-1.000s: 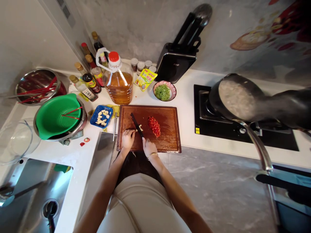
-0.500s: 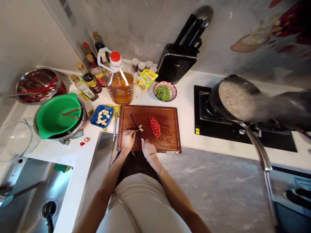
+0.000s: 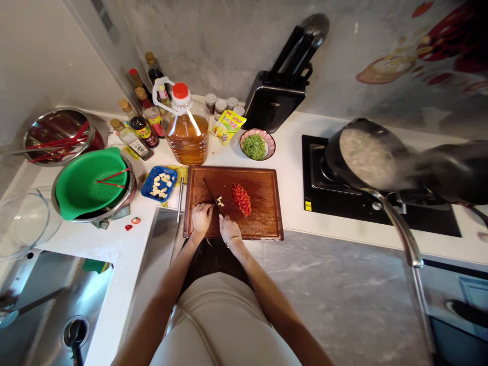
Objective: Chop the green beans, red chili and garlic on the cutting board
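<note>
On the brown cutting board (image 3: pixel 263 203), my right hand (image 3: pixel 229 230) is closed round the handle of a dark knife (image 3: pixel 211 192), whose blade points up and to the left. My left hand (image 3: pixel 202 217) is just left of the blade, fingers curled down on the board; whatever lies under the fingertips is too small to make out. Small bits of cut garlic (image 3: pixel 220 201) sit right of the blade. A heap of chopped red pepper (image 3: pixel 241 199) lies farther right. Whole garlic cloves rest in a blue tray (image 3: pixel 143 190) left of the board.
Behind the board stand an oil jug (image 3: pixel 186 137), a bowl of sliced greens (image 3: pixel 254 145) and a knife block (image 3: pixel 272 104). A steaming pan (image 3: pixel 343 170) is on the stove at right. A green colander (image 3: pixel 68 195) and a sink (image 3: pixel 41 305) are at left.
My right hand and the knife have shifted slightly left, closer to my left hand. The view has moved a little.
</note>
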Tool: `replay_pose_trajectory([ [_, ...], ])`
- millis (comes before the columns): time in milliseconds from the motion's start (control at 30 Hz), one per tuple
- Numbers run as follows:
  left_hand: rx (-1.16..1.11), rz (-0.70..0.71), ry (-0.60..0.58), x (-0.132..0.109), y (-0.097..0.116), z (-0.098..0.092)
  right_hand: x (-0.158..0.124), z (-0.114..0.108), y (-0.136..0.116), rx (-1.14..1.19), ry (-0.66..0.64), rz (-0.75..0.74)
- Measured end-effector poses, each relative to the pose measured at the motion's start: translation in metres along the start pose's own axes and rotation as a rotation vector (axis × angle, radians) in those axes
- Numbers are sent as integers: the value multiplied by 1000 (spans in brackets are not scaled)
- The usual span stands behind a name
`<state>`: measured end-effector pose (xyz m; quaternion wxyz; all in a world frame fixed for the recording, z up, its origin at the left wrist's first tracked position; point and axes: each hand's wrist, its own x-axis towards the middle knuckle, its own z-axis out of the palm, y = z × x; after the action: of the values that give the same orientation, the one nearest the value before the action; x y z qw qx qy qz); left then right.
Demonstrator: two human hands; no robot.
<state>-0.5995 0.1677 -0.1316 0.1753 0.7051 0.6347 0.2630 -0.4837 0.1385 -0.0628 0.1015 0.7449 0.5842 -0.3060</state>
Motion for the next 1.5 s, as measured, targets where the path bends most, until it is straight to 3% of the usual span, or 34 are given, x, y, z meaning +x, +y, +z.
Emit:
replay_pose_trajectory([
  [233,-33,-11,18,5,6,1,-2,-17,17,14,88,-1],
  [467,-106,-48,42,6,7,0,1,-31,33,-94,71,-34],
  [700,-48,99,-48,12,17,-6,3,-36,40,-126,68,-24],
  [1200,-44,133,-126,23,22,-3,0,-26,43,-72,93,25],
  [1400,-81,30,-3,11,16,-9,-3,-25,38,-75,85,8],
  [1500,-72,-3,2,5,13,-8,-4,-25,31,-58,65,24],
])
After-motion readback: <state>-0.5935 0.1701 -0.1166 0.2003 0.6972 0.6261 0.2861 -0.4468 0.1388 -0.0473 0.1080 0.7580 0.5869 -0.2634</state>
